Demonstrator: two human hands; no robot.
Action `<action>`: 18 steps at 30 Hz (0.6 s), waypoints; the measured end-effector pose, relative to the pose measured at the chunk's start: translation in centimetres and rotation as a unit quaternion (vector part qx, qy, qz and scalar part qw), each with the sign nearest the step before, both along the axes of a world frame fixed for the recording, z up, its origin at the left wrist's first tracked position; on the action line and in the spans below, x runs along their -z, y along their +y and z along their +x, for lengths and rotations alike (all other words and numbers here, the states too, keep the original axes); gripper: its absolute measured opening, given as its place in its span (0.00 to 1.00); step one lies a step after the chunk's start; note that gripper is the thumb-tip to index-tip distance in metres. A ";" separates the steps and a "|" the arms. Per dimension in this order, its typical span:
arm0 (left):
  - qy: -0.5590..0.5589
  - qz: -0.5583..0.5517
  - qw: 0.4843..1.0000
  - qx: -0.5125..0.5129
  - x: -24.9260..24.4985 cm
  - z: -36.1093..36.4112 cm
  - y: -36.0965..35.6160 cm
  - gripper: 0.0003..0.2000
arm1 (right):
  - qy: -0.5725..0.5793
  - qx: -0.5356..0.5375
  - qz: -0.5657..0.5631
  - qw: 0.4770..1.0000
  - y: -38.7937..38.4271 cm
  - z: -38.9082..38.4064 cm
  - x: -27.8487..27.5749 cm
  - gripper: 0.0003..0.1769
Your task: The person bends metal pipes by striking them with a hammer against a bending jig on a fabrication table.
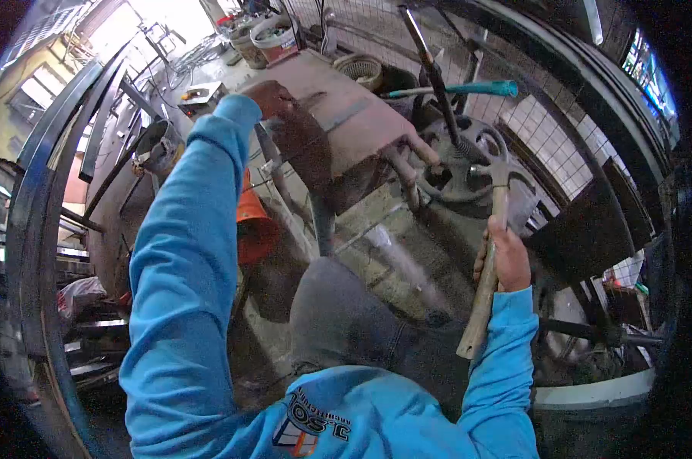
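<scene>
My right hand [512, 260] closes around the wooden handle of a hammer [483, 304], to the right of the near end of a reddish, dusty desk [350, 103]. The grip sits partway along the handle, fingers wrapped round the wood. The hammer already lies within the right hand; its long axis runs outward from my body, the butt toward me and the metal head beyond the knuckles, close to a spoked wheel [480, 139] that stands off the desk's near right corner. The right hand is the nearer of the two to the hammer.

My left hand [275, 99] reaches out at the left side of the desk, well apart from the hammer, with the desk's near end between the two. Its fingers are dark and indistinct, and I cannot tell how wide they are or whether they hold anything.

By count: two hands, one hammer, one desk and one orange cone [255, 226], which lies low on the near left side of the desk. One woven basket [359, 70] sits by the desk's right side, with one teal-handled tool [483, 89] reaching past it farther right. At least two buckets [275, 52] stand at the desk's far end. One spoked wheel shows clearly; whether another sits behind it, I cannot tell.
</scene>
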State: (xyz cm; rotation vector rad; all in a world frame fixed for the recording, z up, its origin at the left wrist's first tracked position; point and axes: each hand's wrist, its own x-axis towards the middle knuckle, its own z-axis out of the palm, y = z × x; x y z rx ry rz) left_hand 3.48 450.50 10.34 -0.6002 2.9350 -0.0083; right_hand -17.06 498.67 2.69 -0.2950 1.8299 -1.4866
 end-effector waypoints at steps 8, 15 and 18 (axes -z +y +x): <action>0.020 0.080 0.992 -0.100 0.2 0.7 -0.1 0.17 | 0.027 -0.031 -0.009 0.999 0.2 -1.3 1.7 0.25; -0.036 0.019 0.994 -0.100 -0.9 -0.2 1.4 0.18 | 0.013 -0.030 0.002 0.999 -0.2 -0.5 0.7 0.25; -0.021 0.048 0.995 -0.090 -1.1 0.1 1.4 0.19 | 0.012 -0.034 0.011 0.999 -0.2 -0.6 0.8 0.26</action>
